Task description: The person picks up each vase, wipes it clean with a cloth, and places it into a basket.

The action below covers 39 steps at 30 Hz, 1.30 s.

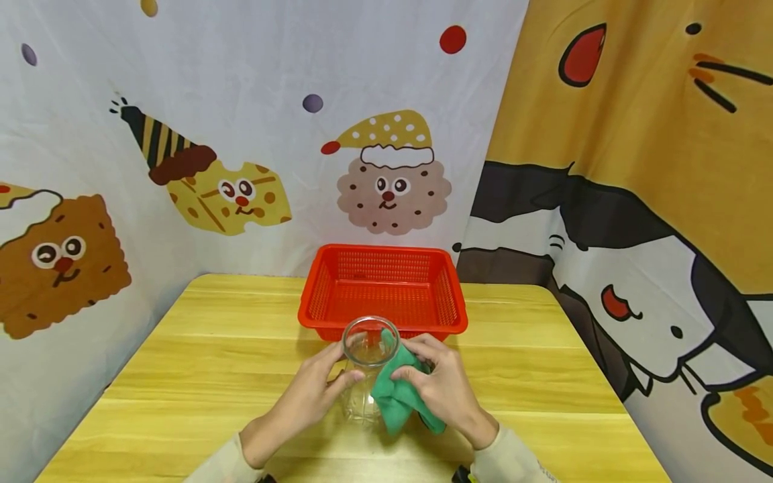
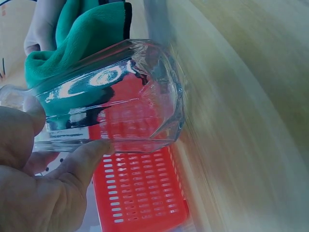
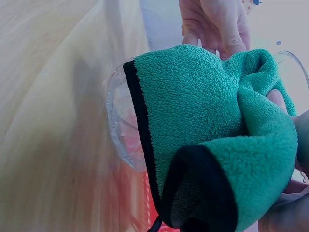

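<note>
A clear glass jar [image 1: 361, 404] with a thick round rim stands upright near the middle of the table in the head view. My left hand [image 1: 311, 386] grips its left side just under the rim, thumb in front. On the other side, my right hand [image 1: 443, 382] pinches a green cloth [image 1: 398, 397] against the jar near the rim. The cloth hangs down along the glass, and its dark edging shows in the right wrist view, where the fluffy green cloth [image 3: 193, 96] hides much of the jar [image 3: 118, 116]. Faceted sides show on the jar [image 2: 166, 96] in the left wrist view.
A red plastic basket [image 1: 383, 253] with perforated walls stands right behind the jar. The light wood table [image 1: 211, 362] stretches to both sides. Curtains with cartoon prints [image 1: 241, 80] hang behind and beside the table.
</note>
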{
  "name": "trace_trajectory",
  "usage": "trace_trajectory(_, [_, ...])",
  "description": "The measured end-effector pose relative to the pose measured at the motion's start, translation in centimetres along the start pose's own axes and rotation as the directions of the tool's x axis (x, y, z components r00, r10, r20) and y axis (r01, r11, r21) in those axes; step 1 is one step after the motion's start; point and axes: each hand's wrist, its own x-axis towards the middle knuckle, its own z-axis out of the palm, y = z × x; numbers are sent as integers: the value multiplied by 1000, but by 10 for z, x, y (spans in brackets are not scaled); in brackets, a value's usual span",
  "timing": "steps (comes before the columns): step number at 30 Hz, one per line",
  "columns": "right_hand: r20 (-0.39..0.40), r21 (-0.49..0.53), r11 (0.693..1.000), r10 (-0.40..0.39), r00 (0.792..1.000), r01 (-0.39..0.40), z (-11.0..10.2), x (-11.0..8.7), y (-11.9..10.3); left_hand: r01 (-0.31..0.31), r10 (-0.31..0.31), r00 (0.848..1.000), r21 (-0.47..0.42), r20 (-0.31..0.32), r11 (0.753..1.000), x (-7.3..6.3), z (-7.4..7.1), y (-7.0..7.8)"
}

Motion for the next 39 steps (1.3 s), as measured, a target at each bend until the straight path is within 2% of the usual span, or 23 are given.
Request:
trace_trajectory(10, [-3, 50, 998, 26, 1000, -26, -3, 1, -5, 14, -13, 1000, -21, 7, 1000, 0, 1, 0])
trace_trajectory(23, [-7, 115, 993, 13, 1000, -12, -5, 0, -2, 40, -38, 999, -84, 24, 996, 0, 2, -1])
trace_trajectory(34, [-14, 83, 996, 24, 1000, -23, -7, 0, -3, 52, -45, 998, -140, 51, 989, 1, -1, 0])
trace_trajectory(39, [-22, 43, 998, 38, 999, -37, -9, -2, -2, 51, -45, 998, -132, 53, 990, 2, -2, 0])
